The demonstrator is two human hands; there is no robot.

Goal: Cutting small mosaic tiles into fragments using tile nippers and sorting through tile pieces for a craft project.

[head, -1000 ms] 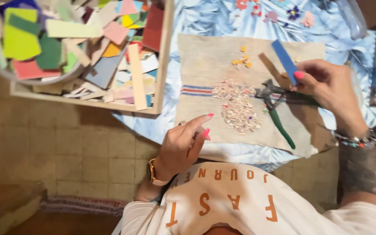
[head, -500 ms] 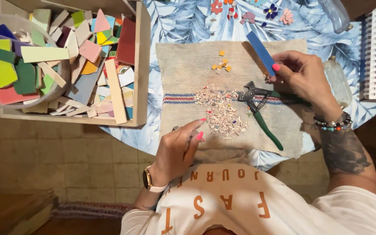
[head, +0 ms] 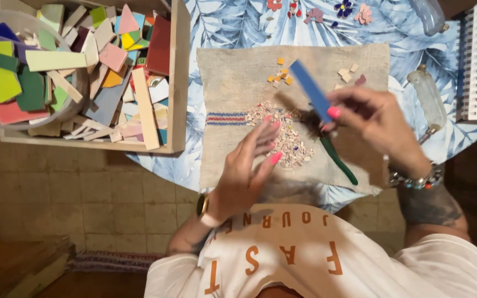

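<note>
Where hands point(head: 305, 138) meet: blue tile strip point(head: 311, 91).

No packages, labels, signs or screens show in this view.

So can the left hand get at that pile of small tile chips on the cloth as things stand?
Probably yes. The left hand hovers open at the edge of the tile chip pile, with nothing between them. The right hand, holding a blue tile strip, sits off to the side.
</note>
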